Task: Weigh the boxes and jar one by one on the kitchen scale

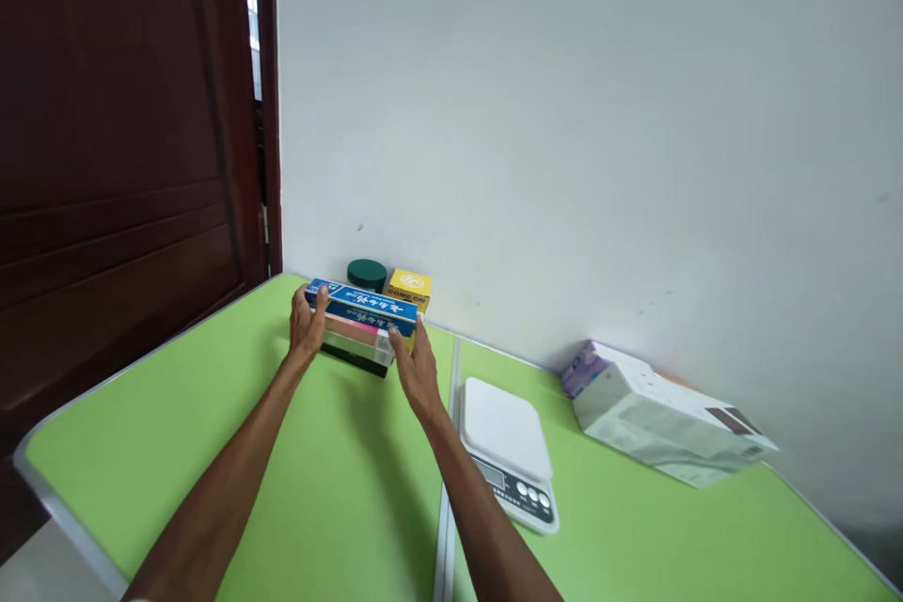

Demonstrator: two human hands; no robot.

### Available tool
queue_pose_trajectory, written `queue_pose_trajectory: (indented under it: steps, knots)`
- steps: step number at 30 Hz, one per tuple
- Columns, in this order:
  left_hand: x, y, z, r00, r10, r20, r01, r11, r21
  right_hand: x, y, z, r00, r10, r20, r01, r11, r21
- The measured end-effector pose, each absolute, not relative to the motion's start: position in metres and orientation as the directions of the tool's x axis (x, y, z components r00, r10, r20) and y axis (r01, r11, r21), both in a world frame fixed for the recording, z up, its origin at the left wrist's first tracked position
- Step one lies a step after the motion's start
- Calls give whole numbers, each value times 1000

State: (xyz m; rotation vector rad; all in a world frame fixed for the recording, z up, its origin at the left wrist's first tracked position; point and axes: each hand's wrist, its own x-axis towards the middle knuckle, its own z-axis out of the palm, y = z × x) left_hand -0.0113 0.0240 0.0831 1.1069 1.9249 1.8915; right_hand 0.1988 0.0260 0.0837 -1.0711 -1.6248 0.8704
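My left hand (306,327) and my right hand (418,365) grip the two ends of a long blue toothpaste box (361,303) with white lettering. It lies level, over a pink and pale box (353,336); whether it rests on that box I cannot tell. At the bottom of the pile is a black box (353,360) on the green table. Right behind stand a jar with a dark green lid (367,273) and a yellow box (410,282) marked "COME ON", partly hidden by the toothpaste box.
A white kitchen scale (506,428) sits to the right of the seam (447,489) in the green table (331,489). Farther right, a white carton (656,414) and a purple packet (585,369) lie against the wall (564,132). A dark wooden door (113,132) is at the left.
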Motion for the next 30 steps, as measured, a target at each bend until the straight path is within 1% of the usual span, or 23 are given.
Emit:
queue_pose_trajectory:
  steps: [3, 6, 8, 10, 14, 18, 20, 22, 25, 30]
  knots:
    - [-5, 14, 93, -651, 644, 402, 406, -152, 901, 208, 18, 91, -136, 921, 366, 207, 388, -898]
    - [17, -2, 107, -576, 657, 486, 453, -238, 859, 237, 7, 101, -99, 919, 382, 246, 394, -885]
    - [42, -13, 113, -497, 693, 522, 456, -303, 837, 265, -3, 107, -37, 924, 380, 282, 375, -883]
    - [74, -23, 112, -409, 745, 526, 428, -353, 832, 297, -17, 110, 49, 925, 378, 298, 348, -889]
    - [142, -40, 81, -251, 852, 459, 327, -371, 869, 362, -46, 99, 220, 920, 324, 326, 244, -913]
    - [188, -51, 36, -133, 942, 310, 234, -274, 933, 412, -67, 66, 292, 932, 215, 337, 110, -935]
    - [197, -53, 21, -104, 956, 275, 218, -248, 944, 426, -72, 49, 315, 937, 149, 333, 38, -942]
    - [201, -54, 14, -91, 954, 287, 222, -261, 939, 434, -73, 35, 311, 945, 99, 321, -7, -947]
    - [201, -54, 9, -106, 944, 312, 231, -282, 931, 438, -72, 18, 314, 946, 80, 312, -24, -950]
    - [201, -51, -8, -210, 958, 198, 169, -164, 972, 446, -67, -4, 457, 889, 32, 273, -106, -956]
